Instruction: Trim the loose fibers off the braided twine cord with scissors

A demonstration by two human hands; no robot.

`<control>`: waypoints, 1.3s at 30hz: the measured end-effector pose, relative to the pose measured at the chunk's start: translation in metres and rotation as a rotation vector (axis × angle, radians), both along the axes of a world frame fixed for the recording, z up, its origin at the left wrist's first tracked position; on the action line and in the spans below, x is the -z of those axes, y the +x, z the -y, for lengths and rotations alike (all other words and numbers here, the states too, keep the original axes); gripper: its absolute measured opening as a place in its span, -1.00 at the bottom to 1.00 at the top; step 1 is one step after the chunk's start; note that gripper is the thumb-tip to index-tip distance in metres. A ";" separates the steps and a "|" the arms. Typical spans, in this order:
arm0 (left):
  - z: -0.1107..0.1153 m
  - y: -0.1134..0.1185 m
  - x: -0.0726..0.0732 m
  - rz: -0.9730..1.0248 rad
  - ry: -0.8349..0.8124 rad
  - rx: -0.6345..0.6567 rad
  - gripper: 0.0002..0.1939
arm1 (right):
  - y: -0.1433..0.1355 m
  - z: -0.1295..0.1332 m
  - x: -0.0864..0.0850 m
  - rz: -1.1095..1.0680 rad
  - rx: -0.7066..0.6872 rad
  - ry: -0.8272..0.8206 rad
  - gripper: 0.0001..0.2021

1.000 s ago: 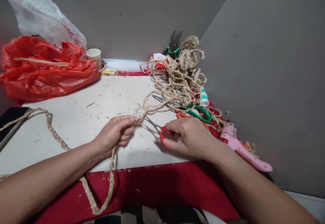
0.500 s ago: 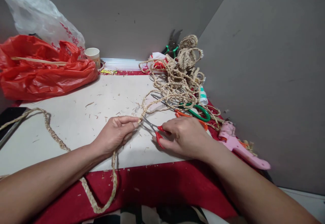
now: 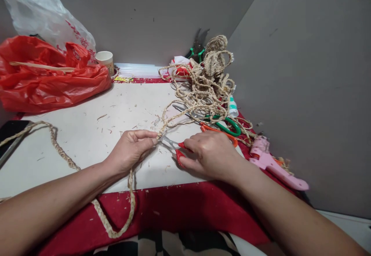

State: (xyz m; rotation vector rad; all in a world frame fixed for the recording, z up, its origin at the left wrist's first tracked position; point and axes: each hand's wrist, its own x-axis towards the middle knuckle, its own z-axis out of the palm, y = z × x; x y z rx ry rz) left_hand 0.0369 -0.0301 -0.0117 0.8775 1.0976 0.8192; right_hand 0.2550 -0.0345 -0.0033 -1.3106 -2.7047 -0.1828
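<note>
Between the thumb and fingertips of my left hand (image 3: 131, 147) is a braided straw cord (image 3: 131, 202), pinched near its joint with thinner twisted strands. The cord hangs in a loop over the table's front edge and runs off to the left. My right hand (image 3: 213, 153) has its fingers through the red handles of small scissors (image 3: 173, 144). Their blades touch the cord right by my left fingertips and look partly closed. From there the strands lead back to a heap of twisted straw rope (image 3: 208, 89).
Larger scissors with green and orange handles (image 3: 228, 126) lie beneath the rope heap. A pink glue gun (image 3: 275, 167) rests at the right edge. Behind stand green-handled pruners (image 3: 198, 47) and a paper cup (image 3: 106, 60); a red plastic bag (image 3: 55, 86) sits left. Straw scraps litter the white board (image 3: 87, 132).
The scissors' handles and blades have drawn closer together at the cord. My left hand keeps its pinch in about the same place. The view has shifted slightly.
</note>
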 end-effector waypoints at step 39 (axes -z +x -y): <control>0.002 -0.001 -0.001 -0.077 0.048 0.024 -0.88 | 0.000 0.003 0.000 -0.022 -0.098 0.025 -0.68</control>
